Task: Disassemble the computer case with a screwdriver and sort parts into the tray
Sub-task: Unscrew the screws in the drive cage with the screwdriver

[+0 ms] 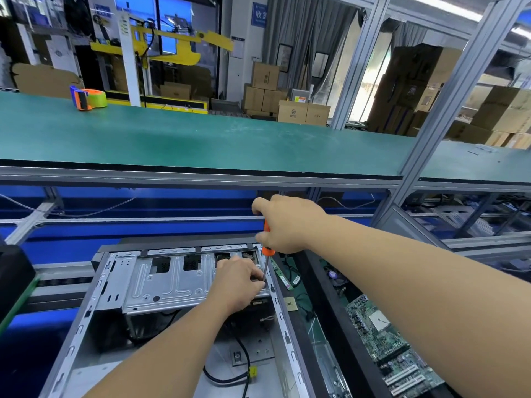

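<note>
The open grey metal computer case [184, 311] is seen lying low in the view, below a long green-topped shelf [201, 139]. Inside its far end a silver stamped-steel drive cage [172, 282] is mounted. An orange-handled screwdriver [267, 248] is held nearly upright over the right end of that cage, its thin shaft pointing down to the cage's edge. The handle is clasped in the right hand [287, 225], whose fingers are wrapped around it. The left hand [238, 282] is laid on the cage beside the shaft, its fingertips curled close to the tip; whether something is pinched there cannot be told. A black cable with a yellow connector [253, 372] is seen on the case floor. To the right of the case, a green circuit board [393, 351] is lying in a black tray [339, 317]. On the shelf's far left an orange tape dispenser [86, 99] is placed.
</note>
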